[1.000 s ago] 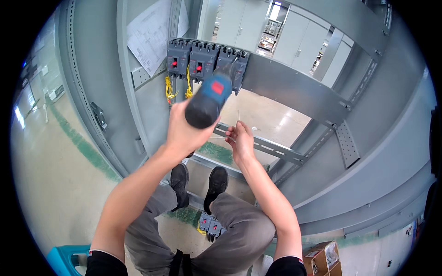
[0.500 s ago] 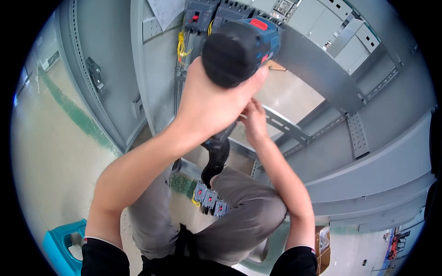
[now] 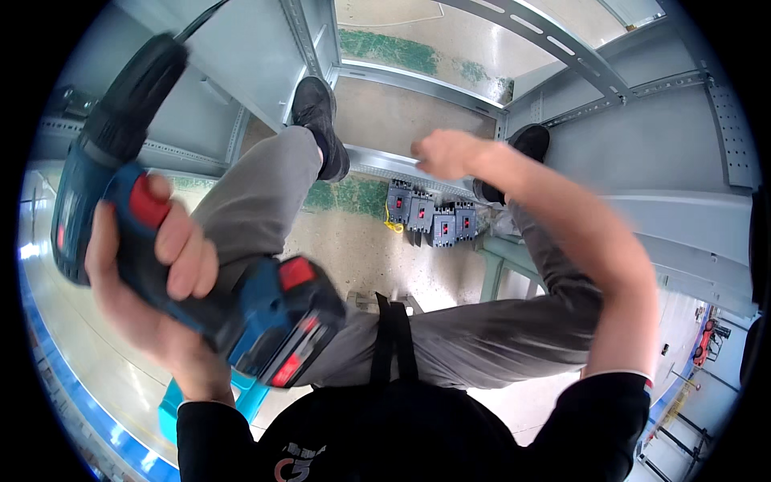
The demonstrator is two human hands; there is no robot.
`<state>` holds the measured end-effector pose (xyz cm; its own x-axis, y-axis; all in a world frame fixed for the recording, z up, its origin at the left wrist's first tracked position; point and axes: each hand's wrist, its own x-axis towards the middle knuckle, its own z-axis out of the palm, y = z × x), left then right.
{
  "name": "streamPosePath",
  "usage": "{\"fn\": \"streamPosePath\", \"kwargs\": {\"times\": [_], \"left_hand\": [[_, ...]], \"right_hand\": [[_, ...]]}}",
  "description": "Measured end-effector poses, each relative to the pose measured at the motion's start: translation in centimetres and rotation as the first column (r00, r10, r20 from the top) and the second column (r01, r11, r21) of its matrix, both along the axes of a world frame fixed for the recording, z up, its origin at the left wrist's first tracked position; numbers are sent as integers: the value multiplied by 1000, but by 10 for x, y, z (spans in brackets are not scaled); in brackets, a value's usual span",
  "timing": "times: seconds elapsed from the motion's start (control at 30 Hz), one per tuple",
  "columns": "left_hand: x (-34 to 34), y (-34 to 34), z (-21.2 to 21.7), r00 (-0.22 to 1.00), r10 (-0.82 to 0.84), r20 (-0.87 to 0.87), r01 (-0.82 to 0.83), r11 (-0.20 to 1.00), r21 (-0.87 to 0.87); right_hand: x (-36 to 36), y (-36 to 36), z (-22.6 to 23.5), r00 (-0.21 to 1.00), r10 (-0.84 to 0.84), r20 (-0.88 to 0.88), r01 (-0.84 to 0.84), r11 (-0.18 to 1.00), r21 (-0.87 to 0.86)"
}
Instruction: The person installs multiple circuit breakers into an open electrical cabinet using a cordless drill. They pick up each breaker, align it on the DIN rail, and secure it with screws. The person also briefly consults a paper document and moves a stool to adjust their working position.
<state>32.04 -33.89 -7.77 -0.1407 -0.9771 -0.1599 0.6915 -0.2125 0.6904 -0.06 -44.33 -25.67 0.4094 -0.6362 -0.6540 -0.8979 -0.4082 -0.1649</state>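
My left hand (image 3: 189,257) grips a blue and black cordless drill (image 3: 76,201) by its handle, with a finger by the red trigger. The drill is raised at the left, its chuck tilted up and away from me, a long thin bit pointing toward the far left. Its battery (image 3: 301,325) hangs over my lap. My right hand (image 3: 451,154), a little blurred, hovers above the lower rail (image 3: 377,159) of the grey metal cabinet frame. Its fingers are curled together; whatever lies inside them is hidden.
Several dark grey circuit breakers (image 3: 421,214) stand on the floor between my legs, a yellow wire (image 3: 393,226) beside them. My shoes (image 3: 315,112) rest by the cabinet's base. A cabinet panel (image 3: 658,153) flanks me on the right. A turquoise stool (image 3: 173,414) is at lower left.
The drill has come down from the upper cabinet to my left side. My right hand has moved away from the left one. My view has tipped down toward the floor.
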Motion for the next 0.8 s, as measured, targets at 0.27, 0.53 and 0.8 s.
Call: {"fn": "streamPosePath", "kwargs": {"times": [0.27,0.53,0.8], "left_hand": [[-12,-23,-11,960,248,133,-259,963,74],[-18,-24,-15,916,274,293,-324,936,139],[-27,-27,-12,910,165,381,-256,945,203]], "right_hand": [[-32,57,-261,912,-401,93,357,883,305],[30,125,-365,311,-853,419,885,421,199],[31,135,-368,148,-835,530,968,233,96]]}}
